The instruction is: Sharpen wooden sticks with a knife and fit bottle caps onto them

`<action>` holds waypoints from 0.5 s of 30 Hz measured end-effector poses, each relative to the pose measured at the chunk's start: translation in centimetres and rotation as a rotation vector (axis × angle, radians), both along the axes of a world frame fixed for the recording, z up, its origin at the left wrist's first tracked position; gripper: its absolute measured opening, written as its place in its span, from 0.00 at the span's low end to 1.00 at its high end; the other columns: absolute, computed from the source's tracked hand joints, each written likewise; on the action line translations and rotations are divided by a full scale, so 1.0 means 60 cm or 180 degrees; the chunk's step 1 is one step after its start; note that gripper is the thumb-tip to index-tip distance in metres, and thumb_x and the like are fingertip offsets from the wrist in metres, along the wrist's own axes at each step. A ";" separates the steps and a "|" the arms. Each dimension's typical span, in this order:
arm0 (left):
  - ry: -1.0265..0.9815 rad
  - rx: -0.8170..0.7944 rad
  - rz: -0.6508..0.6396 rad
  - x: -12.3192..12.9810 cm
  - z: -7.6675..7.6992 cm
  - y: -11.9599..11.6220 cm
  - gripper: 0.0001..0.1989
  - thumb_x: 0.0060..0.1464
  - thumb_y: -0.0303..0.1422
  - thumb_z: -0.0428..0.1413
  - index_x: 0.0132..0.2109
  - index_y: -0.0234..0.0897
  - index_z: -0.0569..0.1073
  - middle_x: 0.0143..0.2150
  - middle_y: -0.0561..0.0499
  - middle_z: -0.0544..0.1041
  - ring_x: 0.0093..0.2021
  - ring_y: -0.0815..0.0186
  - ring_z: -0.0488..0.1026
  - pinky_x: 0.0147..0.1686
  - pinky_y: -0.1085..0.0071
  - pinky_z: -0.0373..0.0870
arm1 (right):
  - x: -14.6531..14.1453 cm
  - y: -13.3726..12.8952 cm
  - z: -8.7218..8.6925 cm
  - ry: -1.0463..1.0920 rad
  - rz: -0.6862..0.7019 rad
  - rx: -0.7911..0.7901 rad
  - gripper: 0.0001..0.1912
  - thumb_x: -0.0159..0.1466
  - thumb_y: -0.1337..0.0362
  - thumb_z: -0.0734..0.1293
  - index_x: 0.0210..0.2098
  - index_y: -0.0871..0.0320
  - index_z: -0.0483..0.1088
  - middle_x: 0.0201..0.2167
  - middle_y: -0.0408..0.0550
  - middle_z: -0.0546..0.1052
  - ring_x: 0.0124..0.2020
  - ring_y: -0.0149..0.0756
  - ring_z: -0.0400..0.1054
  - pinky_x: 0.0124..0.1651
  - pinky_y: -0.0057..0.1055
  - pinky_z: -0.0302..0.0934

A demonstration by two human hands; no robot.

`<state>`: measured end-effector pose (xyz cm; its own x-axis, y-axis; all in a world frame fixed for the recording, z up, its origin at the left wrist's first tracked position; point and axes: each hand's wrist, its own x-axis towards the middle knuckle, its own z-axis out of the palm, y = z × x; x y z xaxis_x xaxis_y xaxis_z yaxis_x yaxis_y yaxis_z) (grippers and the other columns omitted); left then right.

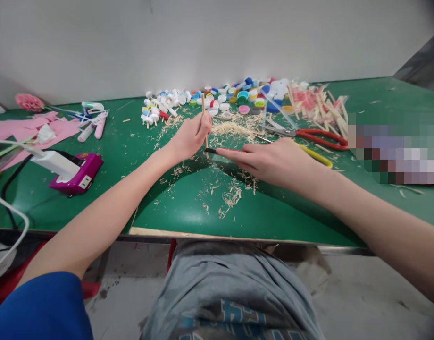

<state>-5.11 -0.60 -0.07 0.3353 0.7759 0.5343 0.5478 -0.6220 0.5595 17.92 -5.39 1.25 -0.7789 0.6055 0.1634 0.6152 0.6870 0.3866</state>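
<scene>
Green covers the table in the head view, and pale wood shavings lie scattered over its middle. The left hand is closed around a thin wooden stick, which stands nearly upright, one end above the fist and the other below it. The right hand grips a small dark blade, its index finger stretched along it; the blade meets the stick's lower part, just under the left fist. Behind the hands, along the wall, sits a heap of coloured bottle caps, with white pieces at its left end. Beyond the right hand lie scissors with red handles, a yellow handle near that wrist, and a pile of loose sticks. Well to the left, a white plug sits on a magenta adapter, near pink paper and a pink flower.
</scene>
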 end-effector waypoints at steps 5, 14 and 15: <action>0.0040 0.0043 0.0024 0.000 -0.001 0.000 0.28 0.63 0.56 0.32 0.31 0.38 0.59 0.25 0.53 0.61 0.24 0.72 0.63 0.28 0.70 0.59 | 0.000 0.004 -0.009 -0.0022 0.0092 -0.0158 0.25 0.73 0.56 0.48 0.68 0.38 0.55 0.30 0.43 0.73 0.21 0.27 0.44 0.26 0.32 0.36; 0.0055 0.0051 0.0126 0.000 -0.004 0.004 0.29 0.63 0.56 0.31 0.32 0.37 0.60 0.26 0.53 0.61 0.24 0.73 0.64 0.29 0.71 0.60 | -0.004 0.005 -0.012 0.0188 -0.0024 -0.0155 0.26 0.72 0.57 0.48 0.68 0.40 0.56 0.28 0.44 0.72 0.21 0.27 0.44 0.28 0.31 0.36; 0.0038 0.0045 0.0114 0.000 -0.004 0.004 0.30 0.63 0.57 0.30 0.32 0.37 0.60 0.26 0.53 0.61 0.24 0.73 0.64 0.29 0.71 0.60 | -0.004 0.005 -0.013 0.0169 0.0024 -0.0225 0.26 0.73 0.56 0.48 0.67 0.40 0.57 0.28 0.44 0.72 0.21 0.27 0.44 0.28 0.31 0.36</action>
